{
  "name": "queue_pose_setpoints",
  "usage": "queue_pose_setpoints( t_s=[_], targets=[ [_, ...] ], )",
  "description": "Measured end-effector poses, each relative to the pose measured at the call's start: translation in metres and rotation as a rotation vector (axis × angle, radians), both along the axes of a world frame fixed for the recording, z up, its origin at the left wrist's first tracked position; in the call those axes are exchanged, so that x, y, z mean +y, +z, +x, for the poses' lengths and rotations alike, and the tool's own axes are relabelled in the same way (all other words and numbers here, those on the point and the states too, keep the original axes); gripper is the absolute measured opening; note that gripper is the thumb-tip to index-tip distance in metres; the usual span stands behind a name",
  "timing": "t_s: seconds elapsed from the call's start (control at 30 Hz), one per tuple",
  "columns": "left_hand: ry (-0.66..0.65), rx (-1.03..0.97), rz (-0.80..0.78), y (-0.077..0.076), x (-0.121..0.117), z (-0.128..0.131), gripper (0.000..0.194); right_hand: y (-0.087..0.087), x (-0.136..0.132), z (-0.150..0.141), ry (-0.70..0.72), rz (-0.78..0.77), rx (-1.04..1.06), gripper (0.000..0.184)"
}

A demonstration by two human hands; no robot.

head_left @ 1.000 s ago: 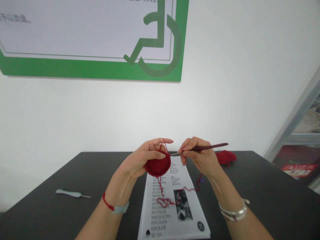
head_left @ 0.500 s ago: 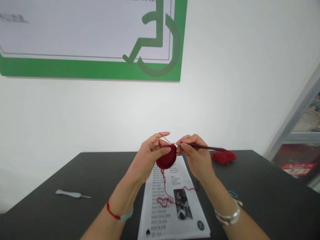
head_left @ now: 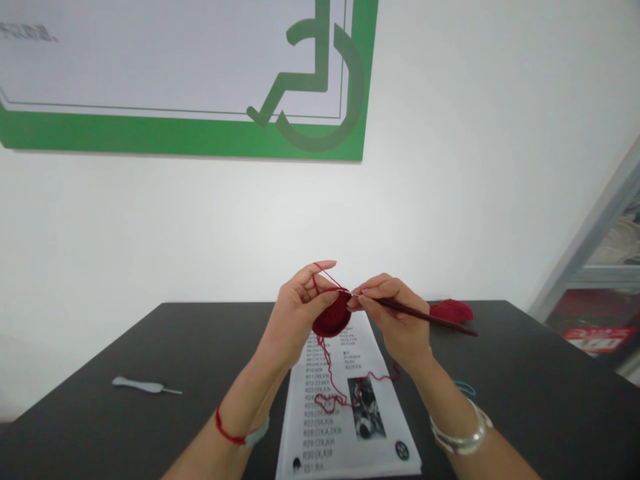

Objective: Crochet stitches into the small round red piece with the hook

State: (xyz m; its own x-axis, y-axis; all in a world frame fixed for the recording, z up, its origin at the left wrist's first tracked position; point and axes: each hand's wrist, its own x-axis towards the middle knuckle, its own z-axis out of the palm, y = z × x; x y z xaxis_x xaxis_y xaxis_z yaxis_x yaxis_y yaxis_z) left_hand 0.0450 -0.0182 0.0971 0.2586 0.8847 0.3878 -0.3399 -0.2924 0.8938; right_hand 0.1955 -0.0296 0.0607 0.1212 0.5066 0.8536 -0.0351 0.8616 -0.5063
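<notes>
Grip check, left hand: closed around the dark red crocheted disc, held in the air above the sheet. The thumb lies across the disc's face and the other fingers curl behind it. The index finger stands raised, with a thin strand of red yarn pulled taut from it down to the disc's upper edge.

Right hand: closed on the dark brown crochet hook, pinched between thumb and forefinger much like a pen, with the other fingers curled in beneath. The shaft tilts down and outward, its handle end passing beyond the hand toward my right. The metal tip sits at the disc's upper right edge, right beside the left fingertips; I cannot tell whether it has entered a stitch.

Arm pose: both forearms rise from the lower corners of the view and converge, wrists bent, hands nearly meeting at centre. A red string bracelet circles the left wrist, silver bangles the right.

Outward: a loose tail of red yarn hangs from the disc and lies looped on the printed pattern sheet, which rests on the black table. A red yarn bundle lies at the table's far edge, right of the hook. A crochet hook with a pale grey handle lies well to the left, apart from both hands.
</notes>
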Motion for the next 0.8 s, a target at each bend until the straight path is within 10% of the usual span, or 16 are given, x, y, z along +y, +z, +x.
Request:
queue_pose_setpoints(
  t_s=[0.4,0.8],
  targets=[
    [0.168,-0.032,0.076,-0.004,-0.011,0.013,0.031,-0.001,-0.013,-0.018,-0.549,0.316,-0.242,0.019],
    [0.252,0.009,0.138,-0.012,-0.01,0.016,0.031,-0.009,-0.008,-0.024,-0.688,0.413,-0.301,0.024]
  ],
)
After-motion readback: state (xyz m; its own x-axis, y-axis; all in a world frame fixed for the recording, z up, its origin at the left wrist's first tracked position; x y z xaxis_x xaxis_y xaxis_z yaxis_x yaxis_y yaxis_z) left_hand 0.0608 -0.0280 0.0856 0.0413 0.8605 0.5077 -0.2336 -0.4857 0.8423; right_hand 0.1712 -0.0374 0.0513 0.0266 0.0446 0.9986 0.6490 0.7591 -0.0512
